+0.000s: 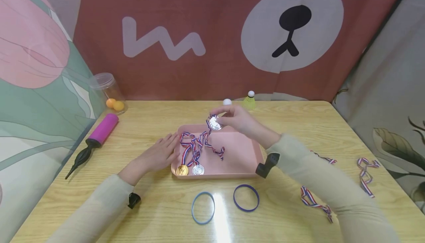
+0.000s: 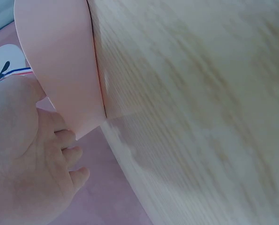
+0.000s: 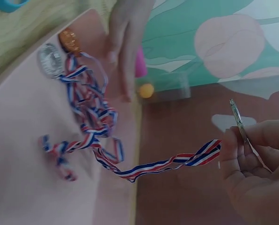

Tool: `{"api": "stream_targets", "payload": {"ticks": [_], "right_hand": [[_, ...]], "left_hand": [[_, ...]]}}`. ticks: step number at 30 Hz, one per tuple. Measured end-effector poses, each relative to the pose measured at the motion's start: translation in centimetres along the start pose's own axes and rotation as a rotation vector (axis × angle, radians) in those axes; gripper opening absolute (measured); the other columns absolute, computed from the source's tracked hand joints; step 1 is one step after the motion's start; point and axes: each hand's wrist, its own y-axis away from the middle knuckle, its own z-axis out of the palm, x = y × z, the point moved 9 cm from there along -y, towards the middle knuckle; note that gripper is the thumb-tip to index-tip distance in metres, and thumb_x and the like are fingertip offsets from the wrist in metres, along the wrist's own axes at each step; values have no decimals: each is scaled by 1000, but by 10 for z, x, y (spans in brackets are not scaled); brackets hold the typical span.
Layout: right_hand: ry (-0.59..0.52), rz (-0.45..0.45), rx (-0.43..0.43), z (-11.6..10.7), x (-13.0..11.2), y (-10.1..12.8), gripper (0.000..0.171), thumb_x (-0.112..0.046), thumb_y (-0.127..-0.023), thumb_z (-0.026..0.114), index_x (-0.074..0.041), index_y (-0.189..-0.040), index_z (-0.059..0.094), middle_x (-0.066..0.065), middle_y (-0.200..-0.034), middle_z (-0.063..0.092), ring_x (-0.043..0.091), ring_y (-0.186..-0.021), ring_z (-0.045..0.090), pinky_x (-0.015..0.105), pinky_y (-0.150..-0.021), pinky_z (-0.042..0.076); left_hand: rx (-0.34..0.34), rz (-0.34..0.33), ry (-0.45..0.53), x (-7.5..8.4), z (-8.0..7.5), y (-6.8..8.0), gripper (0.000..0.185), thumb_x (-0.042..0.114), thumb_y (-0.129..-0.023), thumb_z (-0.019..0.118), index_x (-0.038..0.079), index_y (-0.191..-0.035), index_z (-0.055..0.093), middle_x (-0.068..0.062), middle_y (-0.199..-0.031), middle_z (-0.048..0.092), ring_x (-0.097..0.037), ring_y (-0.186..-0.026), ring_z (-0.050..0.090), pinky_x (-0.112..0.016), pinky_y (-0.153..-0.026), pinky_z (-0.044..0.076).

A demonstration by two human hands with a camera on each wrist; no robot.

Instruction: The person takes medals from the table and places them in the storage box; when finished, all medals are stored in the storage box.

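A pink tray sits mid-table. In it lie a gold medal and a silver medal with tangled red-white-blue ribbons. My right hand pinches another silver medal above the tray's far edge; its ribbon trails down into the tray. In the right wrist view that medal shows edge-on between my fingers. My left hand lies flat with straight fingers against the tray's left rim and holds nothing.
Two blue rubber rings lie in front of the tray. Loose ribbons are at the right. A pink pump, a clear jar with orange balls, a white ball and a shuttlecock stand further back.
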Motion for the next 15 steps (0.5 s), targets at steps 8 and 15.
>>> {"api": "stream_targets", "payload": {"ticks": [8, 15], "right_hand": [[85, 84, -50, 12, 34, 11, 27, -4, -87, 59, -1, -113, 65, 10, -114, 62, 19, -83, 65, 38, -79, 52], [87, 122, -130, 30, 58, 25, 20, -2, -86, 59, 4, -104, 66, 12, -101, 66, 18, -78, 63, 38, -73, 54]], "left_hand": [[0, -2, 4, 0, 0, 0, 57, 27, -99, 37, -7, -142, 22, -23, -147, 16, -41, -134, 15, -53, -107, 16], [-3, -6, 11, 1, -2, 1, 56, 26, -100, 36, -8, -142, 22, -23, -147, 16, -41, -134, 14, -53, -107, 16]]}}
